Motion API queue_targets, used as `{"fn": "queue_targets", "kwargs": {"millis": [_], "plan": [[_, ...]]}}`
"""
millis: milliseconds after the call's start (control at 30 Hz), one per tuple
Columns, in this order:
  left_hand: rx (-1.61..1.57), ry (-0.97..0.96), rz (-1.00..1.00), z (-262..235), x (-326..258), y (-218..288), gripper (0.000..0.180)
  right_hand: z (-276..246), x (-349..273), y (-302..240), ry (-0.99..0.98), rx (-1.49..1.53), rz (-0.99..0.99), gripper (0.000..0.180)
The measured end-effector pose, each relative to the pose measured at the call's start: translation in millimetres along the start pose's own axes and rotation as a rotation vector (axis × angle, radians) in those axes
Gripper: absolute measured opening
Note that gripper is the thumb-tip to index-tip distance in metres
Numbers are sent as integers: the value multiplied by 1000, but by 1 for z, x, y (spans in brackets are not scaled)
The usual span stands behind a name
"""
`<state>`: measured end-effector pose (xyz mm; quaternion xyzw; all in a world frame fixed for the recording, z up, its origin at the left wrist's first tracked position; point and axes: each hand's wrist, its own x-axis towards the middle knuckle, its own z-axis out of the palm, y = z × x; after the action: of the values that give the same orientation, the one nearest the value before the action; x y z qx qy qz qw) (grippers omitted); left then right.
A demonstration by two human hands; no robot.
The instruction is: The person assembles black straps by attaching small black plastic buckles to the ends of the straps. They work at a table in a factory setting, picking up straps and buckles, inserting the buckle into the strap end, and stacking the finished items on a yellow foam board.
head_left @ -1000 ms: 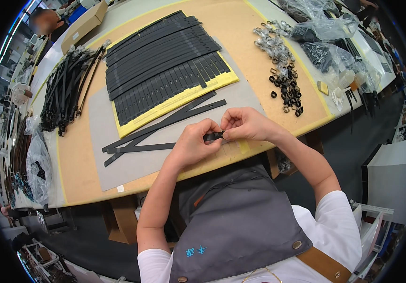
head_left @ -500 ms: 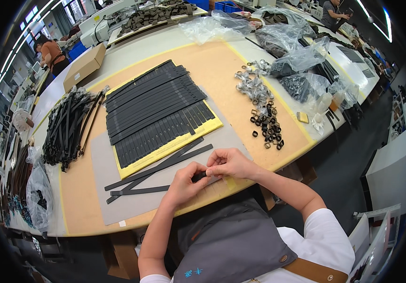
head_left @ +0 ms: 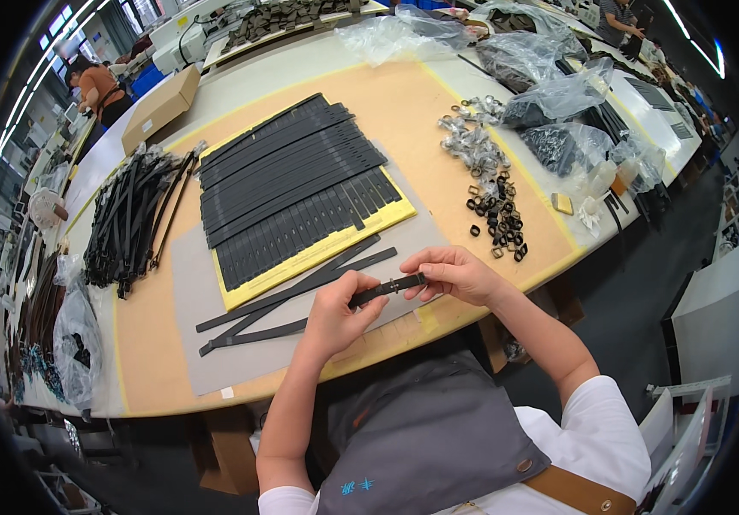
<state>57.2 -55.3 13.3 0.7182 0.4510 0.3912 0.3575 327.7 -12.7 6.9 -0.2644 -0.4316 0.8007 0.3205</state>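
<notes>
The strap [head_left: 387,289] pinched between the fingers looks like matt black leather or a leather-like sheet, smooth-faced. The tabletop [head_left: 421,112] is matt tan board, with a dull grey mat [head_left: 215,343] toward its near edge. Small rings [head_left: 472,142] by the right edge shine like metal; the bags [head_left: 558,86] behind them are glossy clear plastic. A box [head_left: 159,107] at the far left corner is plain cardboard.

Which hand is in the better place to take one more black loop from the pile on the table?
The right hand, probably. The pile of black loops lies on its side of the table, just beyond it. The left hand sits farther away and grips the black strap, which both hands hold.
</notes>
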Motion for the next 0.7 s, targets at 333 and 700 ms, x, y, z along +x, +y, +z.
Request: {"fn": "queue_targets", "kwargs": {"millis": [333, 700], "plan": [[103, -10, 107, 0, -3, 21, 21, 25, 8, 16, 9, -334, -161, 28], [128, -68, 72, 9, -2, 8, 23, 44, 11, 5, 62, -538, 115, 23]]}}
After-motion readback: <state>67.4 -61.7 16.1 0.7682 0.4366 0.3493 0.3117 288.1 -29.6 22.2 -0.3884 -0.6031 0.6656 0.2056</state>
